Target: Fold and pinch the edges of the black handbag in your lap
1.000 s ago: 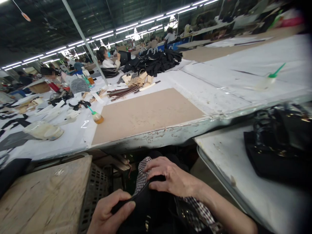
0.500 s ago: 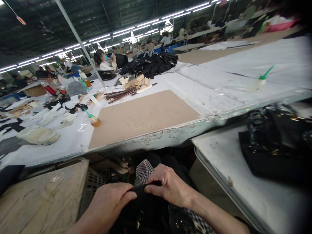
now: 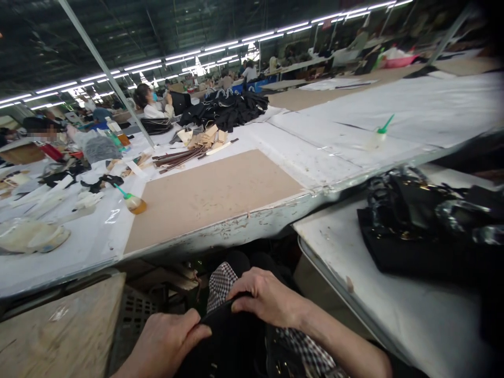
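Note:
Low in front of me, over my lap, is a black bag [image 3: 226,338] with small gold-coloured metal bits. My left hand [image 3: 169,336] pinches its upper edge from the left, thumb on the near side. My right hand [image 3: 265,299] grips the same edge farther right, with the fingers curled over the far side and the thumb on the near side. A short stretch of black edge shows between both hands. Black-and-white checked cloth [image 3: 222,283] lies behind and beneath the bag. The bag's lower part is dark and partly out of view.
Ahead stands a white-covered worktable [image 3: 315,157] with a brown board [image 3: 216,184], a glue bottle [image 3: 134,202] and brown strips [image 3: 179,159]. Black bags [image 3: 413,226] lie on a side table [image 3: 342,252] at right. A wooden board [image 3: 63,320] is at left. A co-worker [image 3: 153,102] sits beyond.
The view has turned a little to the right, so the table things appear shifted left. My hands are slightly farther apart along the bag's edge, and both still hold it.

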Demonstrator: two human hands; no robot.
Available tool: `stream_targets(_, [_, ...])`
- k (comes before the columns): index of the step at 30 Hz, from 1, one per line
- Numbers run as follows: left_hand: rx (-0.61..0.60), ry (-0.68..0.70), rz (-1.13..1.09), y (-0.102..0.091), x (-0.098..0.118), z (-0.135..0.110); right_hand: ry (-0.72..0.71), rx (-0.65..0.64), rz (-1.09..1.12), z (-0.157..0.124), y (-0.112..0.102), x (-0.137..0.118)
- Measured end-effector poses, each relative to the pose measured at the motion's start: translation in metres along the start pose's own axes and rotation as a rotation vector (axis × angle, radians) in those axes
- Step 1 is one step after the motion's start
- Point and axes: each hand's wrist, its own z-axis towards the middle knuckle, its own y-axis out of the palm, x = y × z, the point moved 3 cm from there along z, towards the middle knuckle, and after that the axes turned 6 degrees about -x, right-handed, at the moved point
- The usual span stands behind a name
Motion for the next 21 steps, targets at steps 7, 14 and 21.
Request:
stream_targets(7, [-0.142, 0.125, -0.387, -0.039, 0.038, 0.014, 0.071, 0.079, 0.016, 0.0, 0.008, -0.006])
stream_targets(14, [-0.1, 0.25, -0.458, -0.036, 0.061, 0.036, 0.102, 0.07, 0.155, -0.018, -0.007, -0.003])
stream_targets(21, [-0.085, 0.179, -0.416, -0.031, 0.056, 0.033, 0.11, 0.134, 0.148, -0.035, -0.018, 0.01])
